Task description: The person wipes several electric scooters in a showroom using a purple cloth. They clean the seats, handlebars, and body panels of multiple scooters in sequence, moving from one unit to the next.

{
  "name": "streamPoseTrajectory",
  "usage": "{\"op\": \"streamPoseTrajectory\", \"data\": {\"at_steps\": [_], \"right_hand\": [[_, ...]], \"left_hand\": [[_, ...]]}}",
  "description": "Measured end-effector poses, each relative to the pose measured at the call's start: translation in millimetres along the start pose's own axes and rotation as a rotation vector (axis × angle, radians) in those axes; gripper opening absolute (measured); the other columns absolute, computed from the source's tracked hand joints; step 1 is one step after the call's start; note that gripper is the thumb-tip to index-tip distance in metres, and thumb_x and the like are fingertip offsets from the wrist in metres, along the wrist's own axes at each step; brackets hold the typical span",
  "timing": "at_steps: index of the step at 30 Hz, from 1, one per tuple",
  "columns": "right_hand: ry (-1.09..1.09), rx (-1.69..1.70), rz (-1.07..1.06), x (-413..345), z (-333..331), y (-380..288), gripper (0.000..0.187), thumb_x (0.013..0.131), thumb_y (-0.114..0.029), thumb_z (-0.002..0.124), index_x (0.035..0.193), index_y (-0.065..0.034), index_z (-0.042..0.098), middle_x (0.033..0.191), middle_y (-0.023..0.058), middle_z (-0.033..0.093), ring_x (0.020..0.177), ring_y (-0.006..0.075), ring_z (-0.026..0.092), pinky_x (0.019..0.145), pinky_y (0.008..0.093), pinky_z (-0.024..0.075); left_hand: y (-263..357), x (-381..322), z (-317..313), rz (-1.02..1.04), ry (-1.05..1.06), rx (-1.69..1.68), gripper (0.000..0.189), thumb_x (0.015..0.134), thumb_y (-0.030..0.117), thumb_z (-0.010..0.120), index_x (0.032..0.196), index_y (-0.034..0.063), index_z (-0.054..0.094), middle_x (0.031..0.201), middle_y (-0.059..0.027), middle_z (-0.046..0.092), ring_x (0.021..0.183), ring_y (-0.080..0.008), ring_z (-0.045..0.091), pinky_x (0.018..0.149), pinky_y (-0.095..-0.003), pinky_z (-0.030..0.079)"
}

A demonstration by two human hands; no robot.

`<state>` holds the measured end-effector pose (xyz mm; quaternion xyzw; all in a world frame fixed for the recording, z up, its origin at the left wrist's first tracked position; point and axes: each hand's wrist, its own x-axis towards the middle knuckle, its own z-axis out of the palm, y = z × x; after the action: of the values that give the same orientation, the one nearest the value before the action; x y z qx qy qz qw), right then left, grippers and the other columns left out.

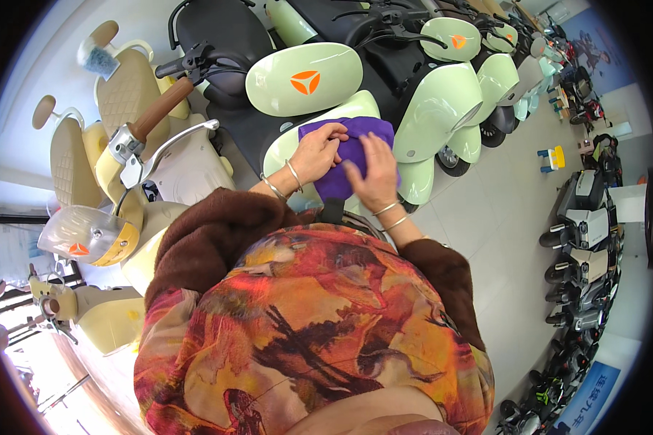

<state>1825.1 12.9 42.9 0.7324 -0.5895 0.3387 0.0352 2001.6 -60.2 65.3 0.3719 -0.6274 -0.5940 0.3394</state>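
Observation:
A purple cloth [333, 182] is spread in front of me over the front panel of a pale green scooter [283, 155]. My left hand [322, 149] lies on the cloth's upper left part, its fingers bent and seeming to pinch a fold. My right hand [374, 174] is at the cloth's right side, fingers apart and slightly blurred; whether it presses on the cloth cannot be told. Just above the cloth is the scooter's oval pale green headlight cover [272, 81] with an orange emblem. Silver bangles circle both wrists.
At left stands a cream scooter with a brown handgrip [160, 110], a silver brake lever [182, 138] and quilted tan seats [128, 89]. More pale green scooters [441, 109] line up to the upper right. Across the tiled floor [484, 217] are a small yellow-topped stool [558, 157] and a row of parked scooters [587, 228].

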Motion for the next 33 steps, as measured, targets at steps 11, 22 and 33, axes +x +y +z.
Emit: {"op": "streamPoseTrajectory", "data": {"at_steps": [11, 22, 33], "right_hand": [[-0.033, 0.129, 0.416, 77, 72, 82, 0.055, 0.092, -0.041, 0.059, 0.139, -0.0124, 0.053, 0.140, 0.0178, 0.053, 0.128, 0.0401, 0.050, 0.105, 0.0499, 0.0423], [0.650, 1.518, 0.941, 150, -41, 192, 0.037, 0.100, -0.030, 0.056, 0.120, 0.0000, 0.064, 0.116, 0.0128, 0.069, 0.103, 0.0254, 0.068, 0.091, 0.0405, 0.0545], [0.431, 0.220, 0.258, 274, -28, 156, 0.028, 0.091, -0.027, 0.068, 0.096, 0.0001, 0.069, 0.082, 0.0190, 0.069, 0.075, 0.0299, 0.066, 0.072, 0.0408, 0.0506]], "left_hand": [[66, 34, -66, 0.746, 0.758, 0.895, 0.047, 0.081, 0.009, 0.072, 0.126, 0.0048, 0.058, 0.128, -0.0178, 0.056, 0.117, -0.0367, 0.053, 0.101, -0.0445, 0.040], [43, 61, -86, 0.692, 0.716, 1.003, 0.059, 0.080, 0.027, 0.073, 0.133, 0.0053, 0.057, 0.123, -0.0141, 0.057, 0.112, -0.0330, 0.053, 0.100, -0.0438, 0.037], [36, 66, -90, 0.724, 0.727, 0.995, 0.063, 0.077, 0.027, 0.074, 0.133, 0.0045, 0.057, 0.123, -0.0140, 0.057, 0.112, -0.0330, 0.053, 0.100, -0.0462, 0.038]]}}
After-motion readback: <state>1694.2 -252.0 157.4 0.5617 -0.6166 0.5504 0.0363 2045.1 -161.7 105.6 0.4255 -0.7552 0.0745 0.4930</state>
